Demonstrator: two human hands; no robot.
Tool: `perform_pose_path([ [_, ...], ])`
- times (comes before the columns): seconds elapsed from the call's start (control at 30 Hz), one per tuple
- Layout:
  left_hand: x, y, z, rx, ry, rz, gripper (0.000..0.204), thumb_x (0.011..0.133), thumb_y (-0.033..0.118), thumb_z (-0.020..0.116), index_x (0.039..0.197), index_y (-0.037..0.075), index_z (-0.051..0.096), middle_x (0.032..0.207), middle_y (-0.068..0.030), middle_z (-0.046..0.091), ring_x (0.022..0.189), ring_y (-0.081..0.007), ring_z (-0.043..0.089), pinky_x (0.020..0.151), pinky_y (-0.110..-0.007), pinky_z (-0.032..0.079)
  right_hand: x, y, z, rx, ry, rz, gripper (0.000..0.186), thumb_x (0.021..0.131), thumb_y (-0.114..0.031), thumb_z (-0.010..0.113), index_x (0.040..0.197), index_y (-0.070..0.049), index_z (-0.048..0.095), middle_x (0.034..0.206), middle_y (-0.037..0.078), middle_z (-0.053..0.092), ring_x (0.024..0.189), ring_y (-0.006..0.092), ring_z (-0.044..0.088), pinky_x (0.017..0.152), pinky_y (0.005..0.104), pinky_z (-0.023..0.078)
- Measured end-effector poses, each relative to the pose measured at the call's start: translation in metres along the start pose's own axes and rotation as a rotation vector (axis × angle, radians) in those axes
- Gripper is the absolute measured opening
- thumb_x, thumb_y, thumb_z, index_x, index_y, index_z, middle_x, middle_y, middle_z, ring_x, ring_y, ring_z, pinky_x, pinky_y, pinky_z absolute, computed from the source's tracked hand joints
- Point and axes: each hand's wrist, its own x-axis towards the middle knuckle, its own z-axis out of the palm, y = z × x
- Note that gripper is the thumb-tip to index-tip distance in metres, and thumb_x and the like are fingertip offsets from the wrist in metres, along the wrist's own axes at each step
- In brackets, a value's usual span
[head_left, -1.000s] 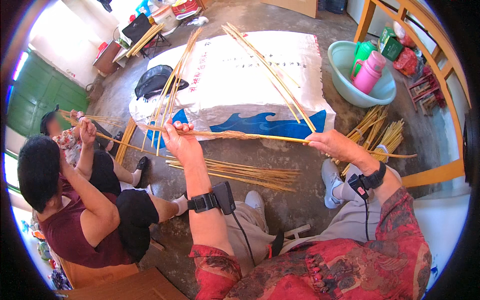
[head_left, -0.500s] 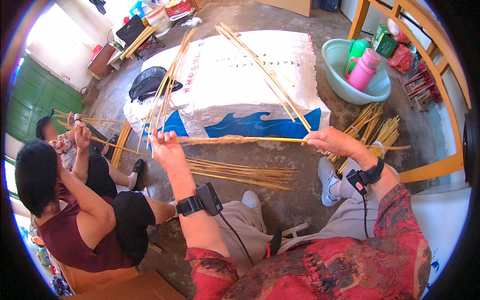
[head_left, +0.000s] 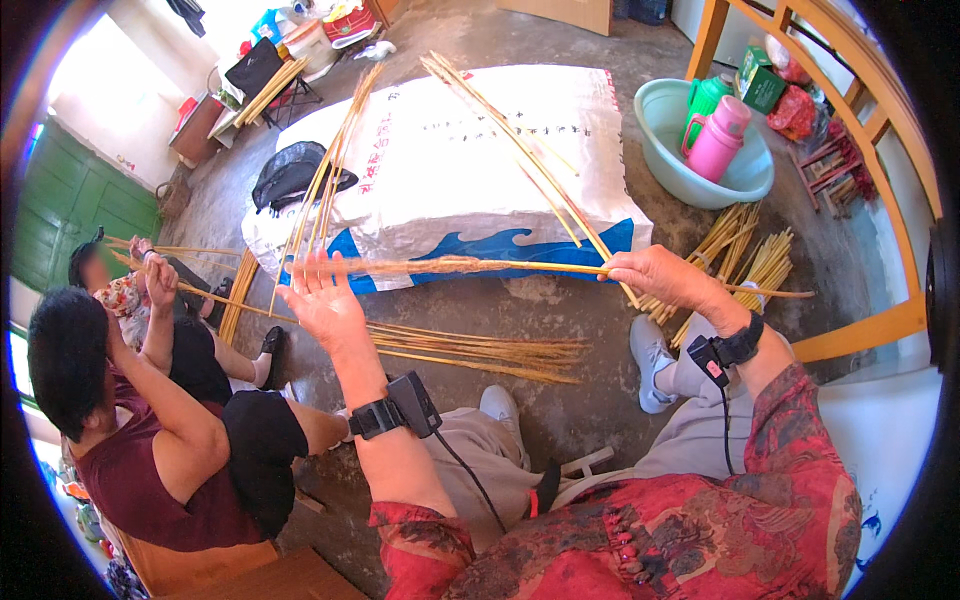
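A long dry reed stalk (head_left: 555,266) with a fluffy brown head (head_left: 440,265) stretches level between my hands. My right hand (head_left: 660,277) is closed around its bare end, and a thin end sticks out to the right of the wrist. My left hand (head_left: 325,305) has its fingers spread and straight against the tip of the head, not wrapped round it. Beyond them, loose stalks (head_left: 335,165) and another few stalks (head_left: 510,135) lie on a white woven sack (head_left: 440,170) with a blue wave print. More fluffy-headed reeds (head_left: 470,345) lie on the floor below.
At the right stand a pale green basin (head_left: 655,150) holding a pink thermos (head_left: 718,140) and a green one, tied stalk bundles (head_left: 765,270), and a wooden frame (head_left: 880,330). A co-worker (head_left: 165,430) sits close on my left, another person beyond. A black cap-like item (head_left: 295,175) lies on the sack.
The fingers of my left hand have uncurled and spread away from the fluffy head. The reed has risen slightly, still in my right hand. The whole view has shifted a little.
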Motion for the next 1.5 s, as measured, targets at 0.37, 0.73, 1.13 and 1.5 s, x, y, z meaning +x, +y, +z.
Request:
perform_pose_path([
  [0.37,-0.066,-0.05,0.056,-0.041,-0.292,-0.448,0.045,0.089,0.04,0.037,0.114,0.003,0.037,0.099,-0.0132,0.048,0.093,-0.0261,0.048,0.088,-0.046,0.038,0.012,-0.019,0.01,0.276,-0.103,0.07,0.027,0.091,-0.027,0.038,0.096,-0.009,0.058,0.055,-0.002,0.04,0.051,0.0075,0.04,0.052,0.0222,0.036],
  [0.73,-0.065,-0.058,0.06,-0.001,-0.12,-0.444,0.03,0.091,0.031,0.038,0.094,0.002,0.047,0.058,0.0023,0.03,0.05,-0.0101,0.031,0.053,-0.03,0.035,0.012,-0.024,0.013,0.192,-0.168,0.059,0.028,0.09,-0.029,0.039,0.098,-0.009,0.056,0.068,0.004,0.053,0.059,0.0137,0.049,0.059,0.0266,0.042],
  [1.13,-0.046,-0.053,0.062,-0.067,-0.102,-0.436,0.032,0.093,0.029,0.031,0.099,0.002,0.046,0.057,0.0026,0.028,0.049,-0.0098,0.028,0.051,-0.03,0.034,0.004,-0.017,0.003,0.112,-0.15,0.08,0.027,0.088,-0.029,0.043,0.104,-0.01,0.052,0.08,0.012,0.058,0.075,0.0275,0.057,0.068,0.0338,0.045],
  [1.5,-0.025,-0.071,0.022,-0.024,-0.374,-0.636,0.043,0.089,0.027,0.041,0.119,-0.002,0.033,0.122,-0.024,0.038,0.114,-0.0349,0.04,0.093,-0.05,0.034,-0.016,0.033,-0.048,0.091,0.263,0.193,0.024,0.085,-0.024,0.048,0.095,-0.005,0.058,0.065,0.007,0.054,0.059,0.0144,0.052,0.059,0.0273,0.043],
])
